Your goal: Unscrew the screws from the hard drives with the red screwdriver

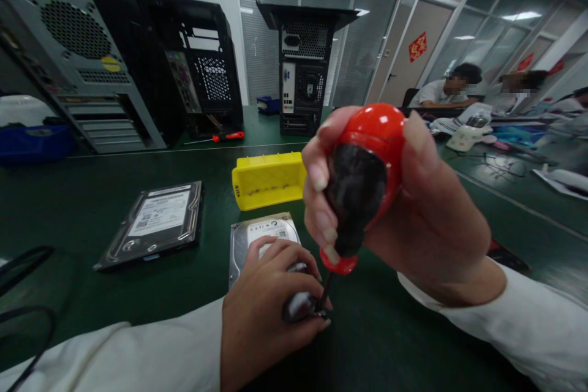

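Observation:
My right hand (413,226) is wrapped round the thick red and black handle of a screwdriver (358,193). The screwdriver points down, and its tip meets or nearly meets a small metal part by my left fingertips. Curled over the near part of a silver hard drive (239,248), my left hand (271,294) grips it against the table and hides much of it. Shiny dark metal shows between the left thumb and fingers. Exactly what the tip touches is too small to make out. A second hard drive (160,217), label up, lies to the left.
Just behind the silver drive stands a yellow bin (269,187) with small dark bits inside. Farther back are computer cases (303,73) and a thin red-handled screwdriver (228,136). Black cables (25,312) hang at the left. People (452,89) sit at the far right.

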Motion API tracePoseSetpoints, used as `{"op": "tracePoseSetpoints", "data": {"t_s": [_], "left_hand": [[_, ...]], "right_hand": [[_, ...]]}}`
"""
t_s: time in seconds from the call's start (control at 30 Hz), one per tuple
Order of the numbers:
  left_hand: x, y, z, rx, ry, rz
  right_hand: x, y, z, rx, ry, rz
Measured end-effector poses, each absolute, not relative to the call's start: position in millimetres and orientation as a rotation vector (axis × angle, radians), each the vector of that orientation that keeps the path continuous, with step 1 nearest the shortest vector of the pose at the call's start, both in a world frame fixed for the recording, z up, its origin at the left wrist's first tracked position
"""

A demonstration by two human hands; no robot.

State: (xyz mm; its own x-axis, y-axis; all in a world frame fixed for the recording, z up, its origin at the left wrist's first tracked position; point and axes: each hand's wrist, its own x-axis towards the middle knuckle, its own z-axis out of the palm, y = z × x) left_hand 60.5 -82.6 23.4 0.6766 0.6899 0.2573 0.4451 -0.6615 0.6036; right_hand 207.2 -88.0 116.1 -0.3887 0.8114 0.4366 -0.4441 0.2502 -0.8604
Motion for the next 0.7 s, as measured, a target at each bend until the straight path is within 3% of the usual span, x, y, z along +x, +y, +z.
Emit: {"op": "tracePoseSetpoints", "data": {"t_s": [0.7], "left_hand": [[59.7, -81.3, 19.2, 2.392, 0.849, 0.666]], "right_hand": [[209.5, -84.0, 113.5, -0.278, -1.482, 1.355]]}}
